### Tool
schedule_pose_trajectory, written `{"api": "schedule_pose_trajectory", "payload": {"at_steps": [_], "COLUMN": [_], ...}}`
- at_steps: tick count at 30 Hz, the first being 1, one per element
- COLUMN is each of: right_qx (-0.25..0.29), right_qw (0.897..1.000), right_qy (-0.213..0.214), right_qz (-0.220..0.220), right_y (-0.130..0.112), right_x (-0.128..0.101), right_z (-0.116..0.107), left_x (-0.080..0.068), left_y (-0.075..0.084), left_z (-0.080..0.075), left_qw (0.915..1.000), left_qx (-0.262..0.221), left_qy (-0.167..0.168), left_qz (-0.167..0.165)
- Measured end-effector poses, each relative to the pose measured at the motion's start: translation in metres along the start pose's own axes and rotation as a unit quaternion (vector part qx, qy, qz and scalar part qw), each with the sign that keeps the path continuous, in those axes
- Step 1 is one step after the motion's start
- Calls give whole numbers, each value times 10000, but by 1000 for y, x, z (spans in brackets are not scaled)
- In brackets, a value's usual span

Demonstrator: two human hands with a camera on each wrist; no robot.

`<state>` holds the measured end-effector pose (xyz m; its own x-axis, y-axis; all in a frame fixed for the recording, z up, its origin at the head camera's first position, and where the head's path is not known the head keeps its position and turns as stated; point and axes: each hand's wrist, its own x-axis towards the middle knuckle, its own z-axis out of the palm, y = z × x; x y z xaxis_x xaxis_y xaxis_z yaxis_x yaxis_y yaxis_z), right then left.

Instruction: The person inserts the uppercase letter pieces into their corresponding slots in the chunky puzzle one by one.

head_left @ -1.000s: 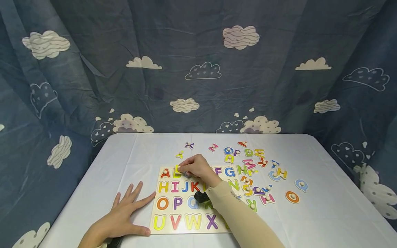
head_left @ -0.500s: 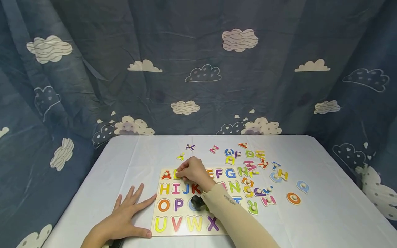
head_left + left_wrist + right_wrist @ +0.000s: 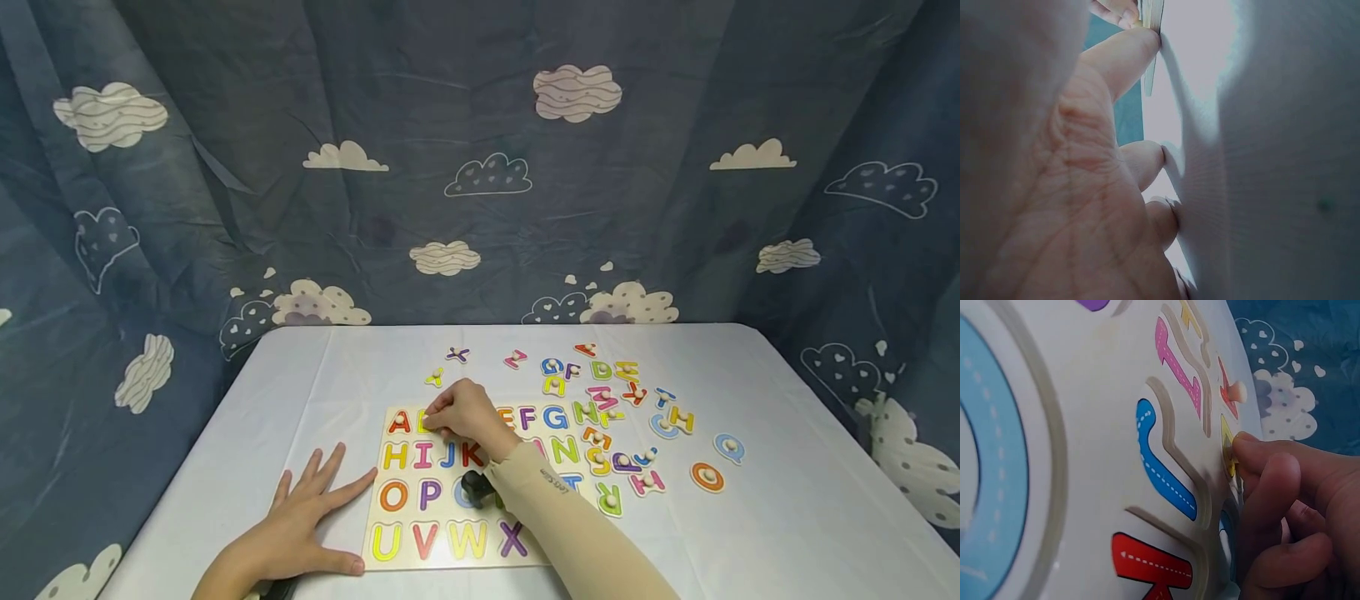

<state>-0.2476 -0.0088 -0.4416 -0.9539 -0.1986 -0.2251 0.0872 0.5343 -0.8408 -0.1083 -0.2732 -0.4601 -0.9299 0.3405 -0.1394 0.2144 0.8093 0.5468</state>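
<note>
A cream alphabet puzzle board [image 3: 408,520] with coloured letter recesses lies on the white table. Over its top row, my right hand [image 3: 472,417] pinches a yellow letter B [image 3: 1227,445] by thumb and finger, at the second place from the left. The letter lies about level with the board; its knob is hidden behind my fingertips. To its left, the red letter A [image 3: 399,422] sits in its recess, with a wooden knob standing up in the right wrist view. My left hand [image 3: 296,525] rests spread on the table, thumb and forefinger touching the board's left edge.
Loose knobbed letters crowd the table right of the board, among them an orange O [image 3: 707,477] and a blue Q [image 3: 728,448]. Behind the board lie a purple X [image 3: 457,355], a yellow Y [image 3: 435,377] and a pink Z [image 3: 515,359]. A dark cloud-patterned curtain [image 3: 487,233] hangs behind.
The yellow letter, earlier raised above the board, has come down onto the second place of the top row. My right hand has lowered slightly with it. My left hand stays put.
</note>
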Motion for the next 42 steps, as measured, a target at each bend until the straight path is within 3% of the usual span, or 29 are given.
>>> {"api": "schedule_pose_trajectory", "payload": {"at_steps": [14, 25, 42], "right_qx": [-37, -223, -418], "right_qw": [9996, 9991, 9971], "right_qy": [-143, -124, -78], "right_qz": [-225, -345, -639], "right_y": [5, 21, 53], "right_x": [-6, -9, -21], "right_z": [-15, -52, -124], "left_x": [1, -1, 0], "left_y": [2, 0, 0], "left_z": [0, 2, 2], "left_qw": [10000, 9998, 9998], "left_qx": [61, 92, 77], "left_qy": [-11, 169, 168], "left_qz": [-44, 44, 68]}}
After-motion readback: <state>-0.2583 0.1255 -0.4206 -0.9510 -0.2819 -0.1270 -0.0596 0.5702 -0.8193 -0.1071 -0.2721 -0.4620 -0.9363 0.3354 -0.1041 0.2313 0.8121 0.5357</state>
